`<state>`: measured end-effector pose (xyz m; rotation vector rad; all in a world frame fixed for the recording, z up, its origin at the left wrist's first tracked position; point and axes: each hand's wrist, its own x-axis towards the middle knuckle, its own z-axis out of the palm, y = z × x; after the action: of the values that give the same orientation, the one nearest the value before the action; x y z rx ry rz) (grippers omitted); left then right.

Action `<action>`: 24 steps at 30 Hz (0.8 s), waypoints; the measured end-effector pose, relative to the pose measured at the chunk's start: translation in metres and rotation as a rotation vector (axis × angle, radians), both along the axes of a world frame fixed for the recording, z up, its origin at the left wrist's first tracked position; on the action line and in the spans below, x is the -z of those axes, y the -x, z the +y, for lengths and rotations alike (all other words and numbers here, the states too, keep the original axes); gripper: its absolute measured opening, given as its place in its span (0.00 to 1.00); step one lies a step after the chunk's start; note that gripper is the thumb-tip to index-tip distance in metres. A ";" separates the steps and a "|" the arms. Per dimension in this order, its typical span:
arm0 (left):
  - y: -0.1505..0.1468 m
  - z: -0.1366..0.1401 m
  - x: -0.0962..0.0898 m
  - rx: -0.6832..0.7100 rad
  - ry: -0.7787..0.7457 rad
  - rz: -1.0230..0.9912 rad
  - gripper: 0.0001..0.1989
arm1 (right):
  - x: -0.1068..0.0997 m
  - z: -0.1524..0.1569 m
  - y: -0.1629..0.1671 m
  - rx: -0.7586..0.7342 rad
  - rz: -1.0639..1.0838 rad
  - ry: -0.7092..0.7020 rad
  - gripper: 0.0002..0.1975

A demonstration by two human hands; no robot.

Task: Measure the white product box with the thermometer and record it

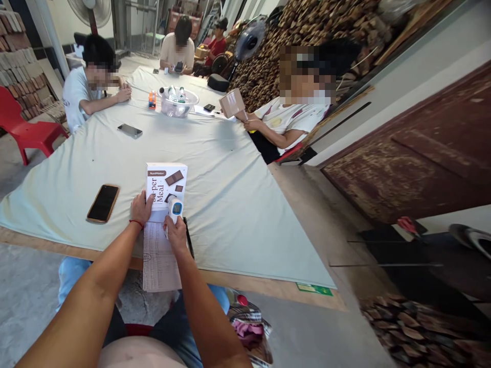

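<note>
My right hand (176,233) is wrapped round the handle of a white infrared thermometer (175,207) with a blue-rimmed display. Its head is over the lower right of a white box (166,174) printed with brown bars and the words "NutriMotion" and "Meal". At the box's left side, my left hand (141,207) grips the edge, with the thumb on the printed front and the other fingers partly hidden. Below the box a printed paper sheet (159,260) hangs over the table edge. A black pen (188,237) lies just right of my right hand.
A phone in a brown case (103,203) lies left on the cloth-covered table (238,204); a grey phone (130,131) is farther back. A basin of bottles (179,105) stands beside an orange box (152,100). Several people sit around; the person at right holds a cardboard box (232,104).
</note>
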<state>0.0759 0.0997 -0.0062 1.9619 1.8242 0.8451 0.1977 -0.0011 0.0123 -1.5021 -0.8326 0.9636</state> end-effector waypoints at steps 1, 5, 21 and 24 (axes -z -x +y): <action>0.000 0.000 0.000 -0.001 -0.002 -0.001 0.17 | -0.001 -0.001 0.000 -0.007 -0.022 0.003 0.12; 0.001 0.001 0.000 0.004 -0.006 -0.006 0.17 | -0.005 -0.002 -0.001 -0.008 -0.060 0.007 0.13; -0.001 0.010 -0.005 0.026 -0.037 -0.021 0.18 | 0.002 0.009 -0.002 0.051 -0.093 0.020 0.11; -0.001 0.012 -0.005 0.035 -0.043 -0.026 0.19 | 0.005 0.010 -0.002 0.042 -0.093 -0.007 0.12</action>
<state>0.0769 0.1112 -0.0007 1.9934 1.7661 0.9020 0.1999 0.0091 0.0077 -1.5618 -0.8661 0.8649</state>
